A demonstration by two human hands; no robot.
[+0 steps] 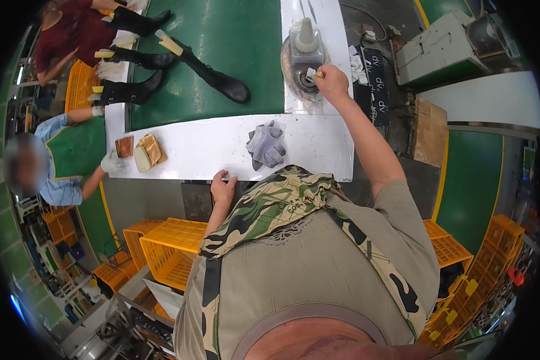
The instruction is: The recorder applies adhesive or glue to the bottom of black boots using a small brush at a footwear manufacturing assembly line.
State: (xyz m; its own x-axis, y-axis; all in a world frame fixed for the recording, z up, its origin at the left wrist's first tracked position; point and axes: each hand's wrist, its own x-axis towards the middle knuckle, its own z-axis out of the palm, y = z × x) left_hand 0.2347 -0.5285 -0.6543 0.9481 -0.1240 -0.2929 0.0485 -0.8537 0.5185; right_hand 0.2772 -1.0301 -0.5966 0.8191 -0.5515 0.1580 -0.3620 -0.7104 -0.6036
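My right hand (332, 84) is closed on a small yellow-handled tool (320, 74) with a white end, perhaps a brush. That white end is over a round, stained dish (295, 81) on the white table. Beside it stands a clear squarish container (306, 53) with a pale cone-shaped top. At the table's front edge my left hand (223, 187) hangs empty, its thumb and fingers apart. Grey work gloves (266, 146) lie in a heap on the table just beyond it. A tall black boot (213, 75) lies on the green belt farther off.
Several black boots (135, 57) lie along the belt's left side. Two people stand at the left; a gloved hand (111, 162) of one is near brown and beige blocks (144, 155). Yellow crates (169, 246) stand below the table, and a metal cabinet (435, 48) is at right.
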